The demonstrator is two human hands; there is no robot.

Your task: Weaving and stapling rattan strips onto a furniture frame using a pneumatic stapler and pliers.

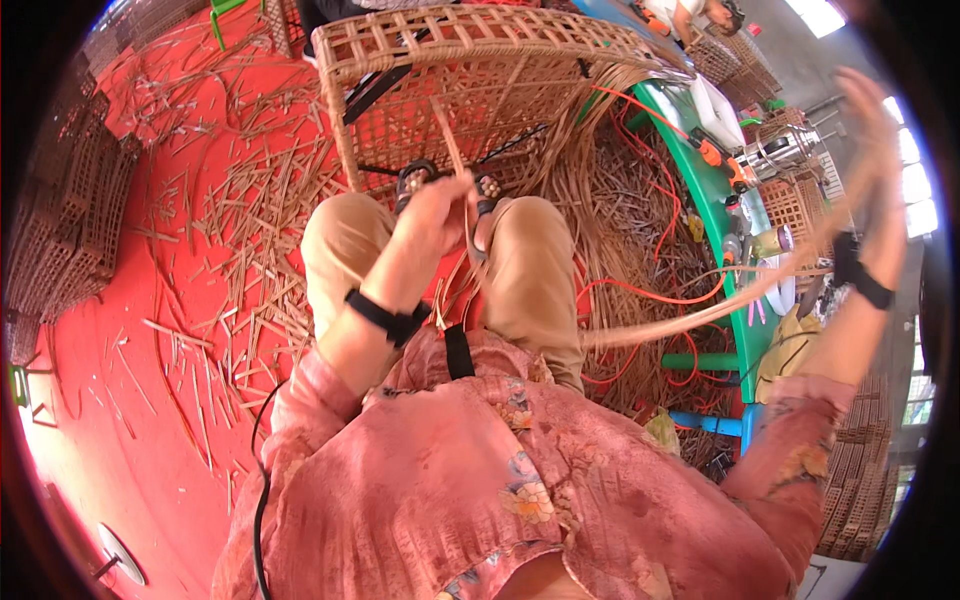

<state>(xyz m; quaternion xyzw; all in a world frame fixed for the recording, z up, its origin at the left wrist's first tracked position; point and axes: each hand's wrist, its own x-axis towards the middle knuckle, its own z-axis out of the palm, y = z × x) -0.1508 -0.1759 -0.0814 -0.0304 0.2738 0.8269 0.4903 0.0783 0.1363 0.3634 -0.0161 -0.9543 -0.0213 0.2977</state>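
Rose-pink, flower-printed cloth of my shirt (450,470) lies nearest the camera in the head view, with my tan-trousered knees (345,235) beyond it. Past them, on its side of the red floor (100,420), stands a large brown, open-lattice woven cane basket (480,35) with a thick wrapped rim. My left hand (437,213) is between my knees and the basket, its fingers closed around a thin, flat, pale tan strip (449,135) that reaches toward the lattice. Out to the right, my right hand (880,160) is raised and blurred, its fingers looking extended, a long, curved tan cane strip (700,315) running down from it toward my lap; I cannot tell how firmly I have it, nor whether both strips are one length. By its easy bow, I judge the cane light and springy, smooth enough to slide, liable to split if kinked; I would pinch it flat near the weave and support the long end loosely. Loose brown strips (610,190) lie heaped between the basket and a green table (748,350).
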